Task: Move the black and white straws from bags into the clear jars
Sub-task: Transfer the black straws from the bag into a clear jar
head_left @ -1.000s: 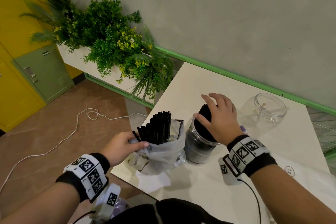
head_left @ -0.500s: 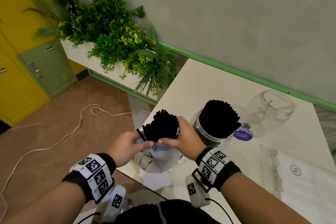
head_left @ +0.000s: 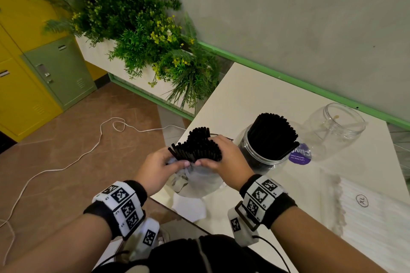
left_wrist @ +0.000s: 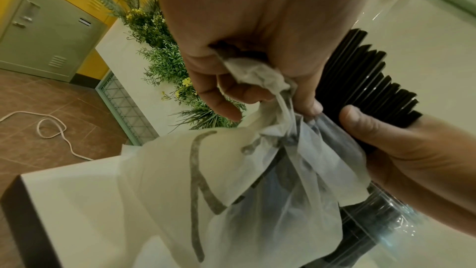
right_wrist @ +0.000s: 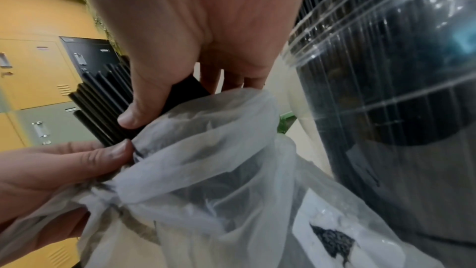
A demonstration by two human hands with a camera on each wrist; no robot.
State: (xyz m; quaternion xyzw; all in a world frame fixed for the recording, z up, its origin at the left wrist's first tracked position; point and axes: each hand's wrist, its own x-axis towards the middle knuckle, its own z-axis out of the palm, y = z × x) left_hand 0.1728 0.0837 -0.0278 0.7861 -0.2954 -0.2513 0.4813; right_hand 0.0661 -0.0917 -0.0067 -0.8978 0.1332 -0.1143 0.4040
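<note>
A bundle of black straws (head_left: 196, 147) (left_wrist: 371, 80) (right_wrist: 103, 97) sticks up out of a thin white plastic bag (head_left: 197, 180) (left_wrist: 231, 180) (right_wrist: 219, 170) at the table's near left corner. My right hand (head_left: 224, 158) (right_wrist: 180, 48) grips this bundle just above the bag's mouth. My left hand (head_left: 157, 167) (left_wrist: 244, 48) pinches the bag's gathered edge. Just right of them stands a clear jar (head_left: 264, 155) (right_wrist: 399, 109) packed with black straws (head_left: 274, 134). An empty clear jar (head_left: 335, 126) lies tilted farther right. A flat pack of white straws (head_left: 375, 215) lies at the near right.
The cream table (head_left: 255, 95) ends just left of the bag. Beyond that edge is a planter of green plants (head_left: 144, 35), a brown tiled floor with a white cable (head_left: 66, 162), and yellow and green lockers (head_left: 55, 73). A purple sticker (head_left: 300, 156) lies beside the full jar.
My right hand left the full jar, came left and took hold of the straws in the bag. The bundle now stands a little higher out of the bag. My left hand kept its hold.
</note>
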